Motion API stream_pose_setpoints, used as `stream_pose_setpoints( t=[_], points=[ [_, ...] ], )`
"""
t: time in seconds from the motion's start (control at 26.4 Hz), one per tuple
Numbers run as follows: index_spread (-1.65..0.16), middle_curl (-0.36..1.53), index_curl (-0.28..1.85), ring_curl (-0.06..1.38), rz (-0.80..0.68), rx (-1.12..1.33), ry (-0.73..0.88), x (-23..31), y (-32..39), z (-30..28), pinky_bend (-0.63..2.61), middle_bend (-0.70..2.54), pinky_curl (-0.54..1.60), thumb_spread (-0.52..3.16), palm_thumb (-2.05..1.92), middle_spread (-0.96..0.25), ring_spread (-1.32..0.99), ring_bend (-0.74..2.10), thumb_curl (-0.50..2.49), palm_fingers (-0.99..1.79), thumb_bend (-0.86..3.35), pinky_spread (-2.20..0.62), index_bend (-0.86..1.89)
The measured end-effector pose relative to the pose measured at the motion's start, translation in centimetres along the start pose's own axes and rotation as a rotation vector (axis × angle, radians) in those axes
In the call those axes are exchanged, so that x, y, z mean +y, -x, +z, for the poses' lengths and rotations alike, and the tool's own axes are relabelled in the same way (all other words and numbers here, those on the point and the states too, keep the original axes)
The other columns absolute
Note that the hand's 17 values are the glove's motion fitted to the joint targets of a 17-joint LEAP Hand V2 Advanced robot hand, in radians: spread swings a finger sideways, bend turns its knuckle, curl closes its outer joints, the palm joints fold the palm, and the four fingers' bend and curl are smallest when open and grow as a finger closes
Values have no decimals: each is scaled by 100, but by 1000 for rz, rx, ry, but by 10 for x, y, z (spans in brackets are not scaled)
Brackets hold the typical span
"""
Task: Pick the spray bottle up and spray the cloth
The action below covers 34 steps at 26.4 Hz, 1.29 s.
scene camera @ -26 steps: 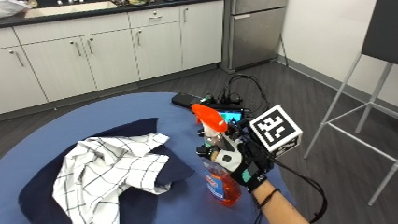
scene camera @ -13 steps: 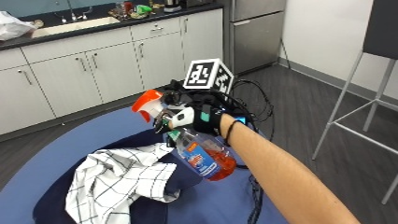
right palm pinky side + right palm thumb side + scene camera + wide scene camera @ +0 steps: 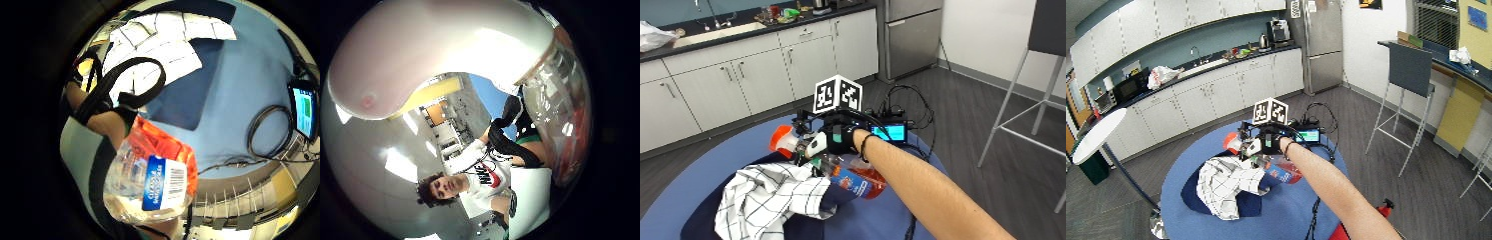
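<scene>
Gloved right hand grips spray bottle, fingers curled round its neck, bottle tilted. Orange nozzle sits above checked cloth on blue table.

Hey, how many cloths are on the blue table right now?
2. A white checked cloth lies crumpled on a dark navy cloth, which is spread flat on the blue table below the spray bottle gripped in the gloved right hand. More could be hidden beneath.

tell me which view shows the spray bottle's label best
The little finger side palm view: the spray bottle fills it, blue label and barcode facing the camera. The outside view shows the label small and partial; the wide outside view smaller; the thumb side view only clear plastic.
</scene>
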<state>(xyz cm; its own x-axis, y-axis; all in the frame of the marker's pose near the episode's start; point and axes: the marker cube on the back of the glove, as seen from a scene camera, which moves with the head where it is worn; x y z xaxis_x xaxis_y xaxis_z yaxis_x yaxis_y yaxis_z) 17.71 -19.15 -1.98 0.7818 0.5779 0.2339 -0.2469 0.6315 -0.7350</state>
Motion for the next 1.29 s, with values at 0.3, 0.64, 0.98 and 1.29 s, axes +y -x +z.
stream_pose_setpoints(
  t=[0.3,0.64,0.98,1.29],
  points=[
    [-20,45,18,40,23,14,-1,0,-2,2,38,55,32,100,87,-8,-8,57,51,114,-2,13,10],
    [-20,45,19,40,45,16,-16,-1,-11,5,38,54,33,100,87,-8,-8,57,52,114,-2,13,9],
    [-20,45,20,40,55,30,-22,0,-11,7,39,55,33,99,87,-8,-8,57,53,114,-2,12,9],
    [-20,45,20,41,61,36,-22,2,-11,10,40,55,33,98,87,-8,-8,58,54,114,-2,10,9]
  ],
)
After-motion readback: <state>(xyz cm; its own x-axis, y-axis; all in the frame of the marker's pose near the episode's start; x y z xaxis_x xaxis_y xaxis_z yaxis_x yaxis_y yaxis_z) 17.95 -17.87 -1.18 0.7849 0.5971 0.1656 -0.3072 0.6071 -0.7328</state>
